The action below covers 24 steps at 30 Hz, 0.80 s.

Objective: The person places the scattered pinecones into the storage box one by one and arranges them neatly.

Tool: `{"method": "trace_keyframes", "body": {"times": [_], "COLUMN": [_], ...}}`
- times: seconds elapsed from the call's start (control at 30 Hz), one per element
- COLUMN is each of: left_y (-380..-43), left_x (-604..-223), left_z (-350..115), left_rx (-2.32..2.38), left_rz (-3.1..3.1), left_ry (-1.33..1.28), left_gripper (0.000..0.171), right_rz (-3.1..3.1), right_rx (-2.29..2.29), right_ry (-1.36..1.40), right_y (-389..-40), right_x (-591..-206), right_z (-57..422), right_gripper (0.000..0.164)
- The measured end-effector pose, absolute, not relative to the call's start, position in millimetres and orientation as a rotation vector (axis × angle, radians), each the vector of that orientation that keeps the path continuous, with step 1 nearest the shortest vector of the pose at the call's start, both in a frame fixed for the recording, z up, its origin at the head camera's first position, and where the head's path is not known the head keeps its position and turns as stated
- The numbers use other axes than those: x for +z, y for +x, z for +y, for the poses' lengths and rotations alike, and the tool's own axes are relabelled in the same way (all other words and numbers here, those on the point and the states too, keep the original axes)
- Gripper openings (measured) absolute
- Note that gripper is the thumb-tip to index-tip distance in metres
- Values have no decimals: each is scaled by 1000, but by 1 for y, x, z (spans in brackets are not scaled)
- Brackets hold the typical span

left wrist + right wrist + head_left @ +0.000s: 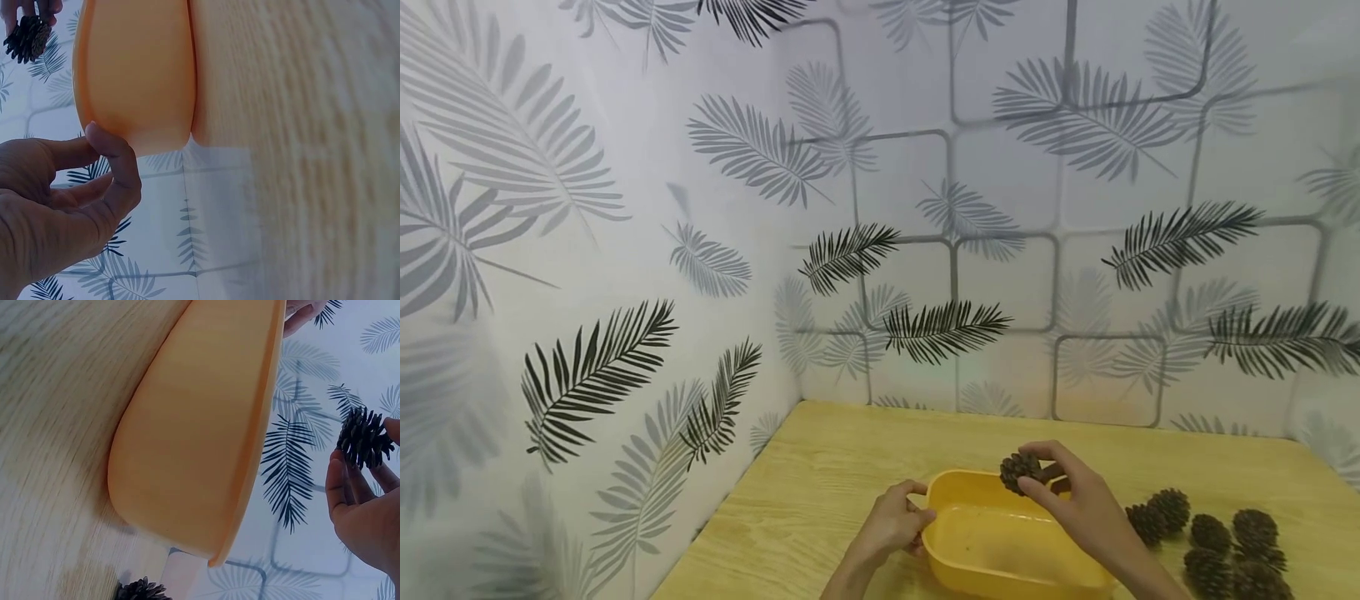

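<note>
A yellow plastic basin (pixel 1000 575) sits on the table, and its visible floor holds no cones. My left hand (pixel 891 521) grips the basin's left rim, thumb on the rim in the left wrist view. Over the basin's back right part, my right hand (pixel 1078 500) holds a brown pine cone (pixel 1019 472) between thumb and fingers. The right wrist view shows the same pine cone (pixel 364 437) above rim height, its scales spread, with the fingertips around its underside. Several more pine cones (pixel 1210 533) lie on the table right of the basin.
The pale yellow wood-grain table (pixel 835 442) runs back to a wall (pixel 1000 275) covered in leaf-patterned sheeting. A second patterned wall (pixel 625 358) stands along the table's left edge. One loose pine cone (pixel 142 590) lies near the basin's end in the right wrist view.
</note>
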<state>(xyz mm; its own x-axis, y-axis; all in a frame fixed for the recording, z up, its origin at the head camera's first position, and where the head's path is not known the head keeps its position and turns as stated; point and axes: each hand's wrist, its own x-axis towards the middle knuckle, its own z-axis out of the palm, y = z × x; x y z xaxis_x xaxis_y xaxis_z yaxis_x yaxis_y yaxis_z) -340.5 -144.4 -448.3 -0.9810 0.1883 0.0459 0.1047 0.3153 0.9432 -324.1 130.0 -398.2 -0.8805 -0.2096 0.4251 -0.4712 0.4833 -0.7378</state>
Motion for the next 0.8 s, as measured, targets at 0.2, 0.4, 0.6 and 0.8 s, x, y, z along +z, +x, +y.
{"method": "trace_keyframes", "body": {"times": [0.2,0.4,0.6,0.8], "left_y": [-339,-340,-338,-338], "left_x": [-448,-448,-447,-446], "left_z": [-143,-145,-146,-146], "left_rx": [1787,1799,1800,1792], "left_rz": [2484,2485,2491,2502], "left_ry": [294,285,280,303], "left_gripper": [43,42,42,42], "right_rz": [-2468,-2462,-2484,-2502], "right_rx": [1379,1382,1401,1411], "right_ry": [576,585,587,554], "right_y": [-326,-332,-334,-335], "right_x": [-397,-399,-398,-400], "right_z": [128,123,117,112], "right_gripper": [42,40,40,40]}}
